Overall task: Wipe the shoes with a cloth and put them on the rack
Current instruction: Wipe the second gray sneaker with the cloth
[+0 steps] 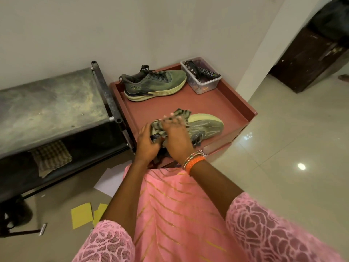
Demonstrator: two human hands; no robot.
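Note:
Two olive-green sneakers with pale yellow soles are on a reddish-brown tray-top cabinet (232, 103). The far sneaker (154, 85) stands upright on its sole near the wall. The near sneaker (205, 125) lies tilted at the front edge, its toe pointing right. My left hand (146, 143) grips its heel end. My right hand (176, 136) presses a striped green cloth (179, 115) onto the shoe's middle, its fingers blurred. The cloth and my hands hide the shoe's heel and laces. A dark metal rack (51, 103) with a worn top shelf stands to the left.
A clear plastic box (201, 77) holding a remote and small items sits at the tray's back right corner. A folded checked cloth (52, 157) lies on the rack's lower shelf. White and yellow papers (82, 214) lie on the tiled floor. A dark wooden cabinet (309, 59) stands far right.

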